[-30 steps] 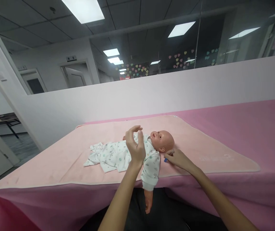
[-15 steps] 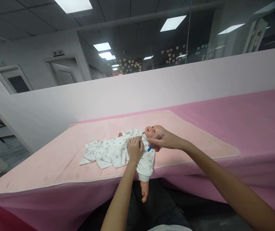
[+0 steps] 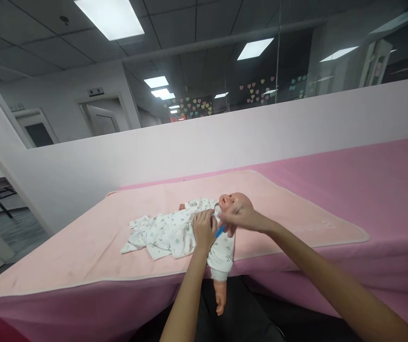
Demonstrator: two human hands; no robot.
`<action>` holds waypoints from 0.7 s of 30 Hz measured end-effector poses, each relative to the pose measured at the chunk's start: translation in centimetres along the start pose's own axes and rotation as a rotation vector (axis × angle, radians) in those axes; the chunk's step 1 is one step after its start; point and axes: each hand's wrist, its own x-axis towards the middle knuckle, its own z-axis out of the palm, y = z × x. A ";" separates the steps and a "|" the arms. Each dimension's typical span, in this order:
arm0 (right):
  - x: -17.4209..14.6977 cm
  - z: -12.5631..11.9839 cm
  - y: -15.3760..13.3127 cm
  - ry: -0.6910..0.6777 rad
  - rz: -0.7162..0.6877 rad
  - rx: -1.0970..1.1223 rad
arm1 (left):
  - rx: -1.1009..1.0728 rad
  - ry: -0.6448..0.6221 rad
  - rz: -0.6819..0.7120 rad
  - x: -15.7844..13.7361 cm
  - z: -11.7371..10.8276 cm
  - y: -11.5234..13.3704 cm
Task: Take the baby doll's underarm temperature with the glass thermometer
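Note:
A baby doll [image 3: 175,232] in a white patterned sleepsuit lies face up, head to the right, one arm hanging over the near edge. My left hand [image 3: 204,230] lies over the doll's upper chest, just below the collar, with its fingers laid down on the cloth. Closed beside the doll's chin and cheek, my right hand [image 3: 238,219] grips a small blue stick-like thing [image 3: 220,231]. Only a short blue end shows, pointing down to the left; its kind cannot be made out. The doll's head [image 3: 241,198] is partly covered by my right hand.
Under the doll is a peach blanket [image 3: 93,232] on a table with a pink cloth [image 3: 385,190]. Behind it runs a low white wall [image 3: 189,152], topped by a glass window [image 3: 225,76] with heart stickers. The table's near edge is close to my lap.
The whole view has shifted slightly, so the scene sits lower. My right hand still holds the blue thing near the doll's chin, slightly blurred by motion. My left hand stays on the chest.

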 end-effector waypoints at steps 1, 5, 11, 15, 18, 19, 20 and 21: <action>0.2 0.1 0.5 0.016 0.009 0.042 | -0.002 0.006 0.002 0.0 0.0 -0.1; 1.0 1.2 1.6 0.164 0.043 0.348 | -0.013 0.012 0.008 -0.1 0.3 -0.3; 0.6 3.7 2.3 0.307 0.104 0.394 | -0.015 0.022 -0.011 -0.3 0.4 -0.2; 0.4 3.9 0.7 0.230 0.328 0.363 | -0.022 0.018 -0.011 -0.3 0.3 -0.1; 0.3 3.6 -0.5 0.417 0.050 0.362 | -0.036 0.013 -0.008 -0.2 0.2 -0.1; 0.3 3.5 -0.7 0.437 0.011 0.342 | -0.035 0.013 -0.006 -0.2 0.2 -0.2; 0.2 3.5 -0.7 0.417 0.043 0.316 | -0.033 0.014 -0.006 -0.2 0.3 -0.2; 0.2 3.5 -0.7 0.378 0.116 0.290 | -0.032 0.016 -0.008 -0.2 0.3 -0.2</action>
